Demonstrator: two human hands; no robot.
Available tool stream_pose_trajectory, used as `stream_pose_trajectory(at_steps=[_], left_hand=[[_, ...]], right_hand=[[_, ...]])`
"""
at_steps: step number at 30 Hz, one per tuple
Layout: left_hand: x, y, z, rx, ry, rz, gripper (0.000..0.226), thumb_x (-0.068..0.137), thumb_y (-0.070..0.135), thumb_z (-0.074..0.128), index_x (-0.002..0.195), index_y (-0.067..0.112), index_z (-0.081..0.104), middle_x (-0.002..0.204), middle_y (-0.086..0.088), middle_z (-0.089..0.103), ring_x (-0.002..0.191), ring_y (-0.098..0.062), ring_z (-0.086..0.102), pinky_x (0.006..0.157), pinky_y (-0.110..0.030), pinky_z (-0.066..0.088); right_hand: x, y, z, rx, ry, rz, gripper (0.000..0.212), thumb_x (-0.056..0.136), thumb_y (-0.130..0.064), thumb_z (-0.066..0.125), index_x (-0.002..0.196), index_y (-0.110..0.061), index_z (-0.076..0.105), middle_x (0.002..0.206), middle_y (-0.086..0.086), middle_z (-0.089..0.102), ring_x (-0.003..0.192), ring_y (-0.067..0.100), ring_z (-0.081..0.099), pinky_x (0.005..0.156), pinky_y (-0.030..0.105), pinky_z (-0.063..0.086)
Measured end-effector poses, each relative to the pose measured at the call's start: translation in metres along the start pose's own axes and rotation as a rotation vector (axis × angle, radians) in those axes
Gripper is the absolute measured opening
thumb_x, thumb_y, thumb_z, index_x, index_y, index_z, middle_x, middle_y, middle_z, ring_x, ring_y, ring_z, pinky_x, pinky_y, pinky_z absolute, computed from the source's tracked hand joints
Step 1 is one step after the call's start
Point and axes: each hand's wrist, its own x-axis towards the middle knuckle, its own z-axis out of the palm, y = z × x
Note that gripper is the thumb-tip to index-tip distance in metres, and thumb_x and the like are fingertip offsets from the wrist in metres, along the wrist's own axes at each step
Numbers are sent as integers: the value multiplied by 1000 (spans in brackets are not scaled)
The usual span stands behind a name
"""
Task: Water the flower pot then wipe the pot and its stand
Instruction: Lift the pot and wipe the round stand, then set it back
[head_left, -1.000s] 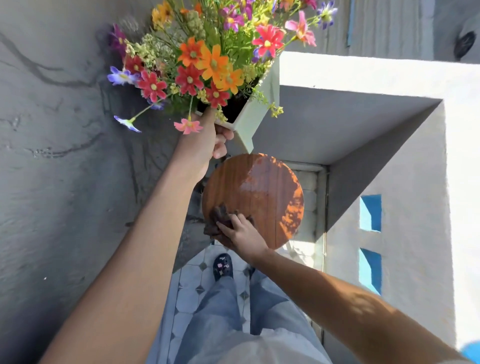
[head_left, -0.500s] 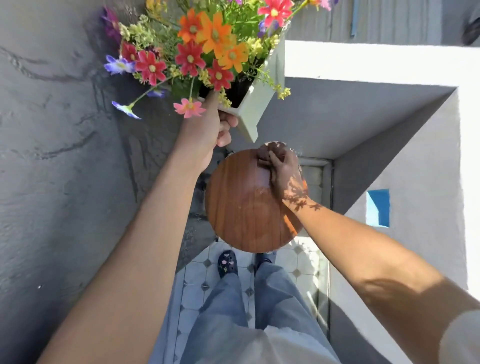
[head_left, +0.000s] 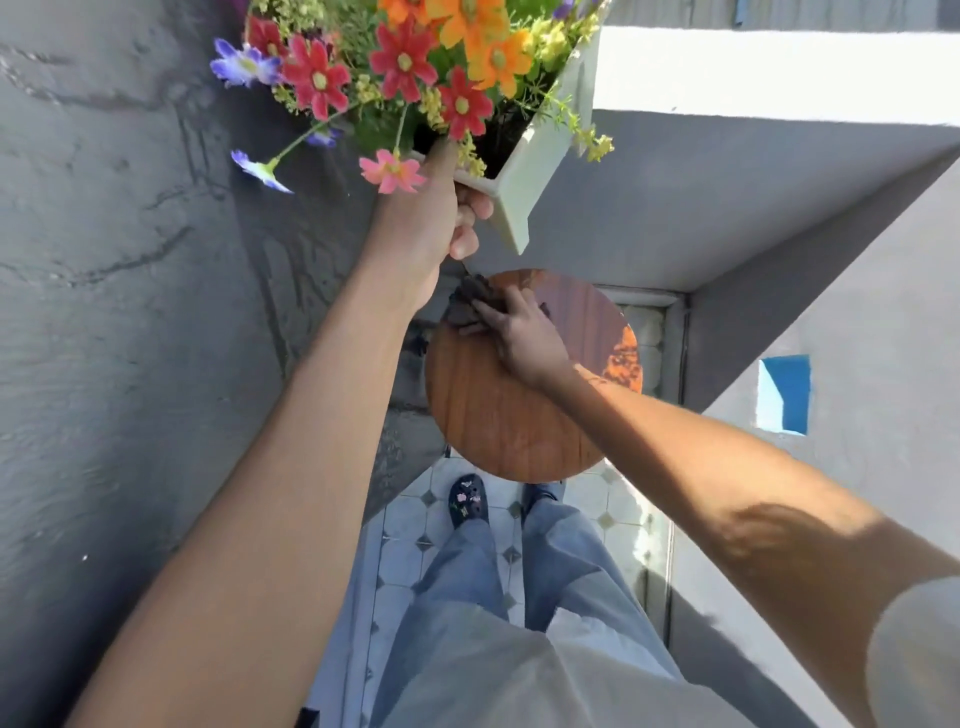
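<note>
The left hand (head_left: 431, 223) holds the white square flower pot (head_left: 524, 176) lifted clear of its stand; the grip is clenched on the pot's near rim, thumb inside among the flowers (head_left: 405, 67), fingers curled under the wall. The pot is tilted, its lower corner hanging above the far edge of the round wooden stand top (head_left: 498, 410). The right hand (head_left: 524, 338) presses a dark cloth (head_left: 467, 306) flat against the far left part of that top; the grip is closed over the cloth, which bunches out past the fingertips at the rim.

Judged step: wiping the stand while the pot is held aloft.

Risks:
- A one-handed rim hold on a tilted pot may slip, or the pot may tip further and shed soil or water onto the wiped surface.
- The cloth sits at the rim of the top; a stroke carried outward could run off the edge.
- Sideways pressure near the rim could rock the stand. Its legs are hidden, so stability cannot be judged.

Clearances: the grey wall (head_left: 130, 312) lies close on the left, a white ledge (head_left: 779, 67) close behind the pot. Free room lies toward the near and right part of the top, above the tiled floor (head_left: 415, 540)
</note>
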Motion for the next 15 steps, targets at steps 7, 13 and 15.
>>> stream_pose_trajectory(at_steps=[7,13,15], left_hand=[[0,-7,-4,14,3,0,35,102,25,37,72,10,47,60,-11,53,40,-10,31,36,-21,23],[-4,-10,-2,5,8,-11,32,103,24,36,77,10,49,58,-8,56,40,-9,33,37,-22,23],[-7,-10,-2,-16,-11,-19,33,104,25,34,78,11,49,60,-9,55,40,-8,34,39,-21,23]], right_hand=[[2,1,-1,95,201,387,45,89,-11,51,133,-20,55,127,15,47,113,34,43,87,43,51],[-82,-68,42,73,-63,-213,41,91,-17,61,131,-11,58,112,17,53,98,33,47,74,40,52],[-96,-53,43,22,-144,-423,43,90,-14,63,133,-10,56,113,18,54,98,33,49,77,41,53]])
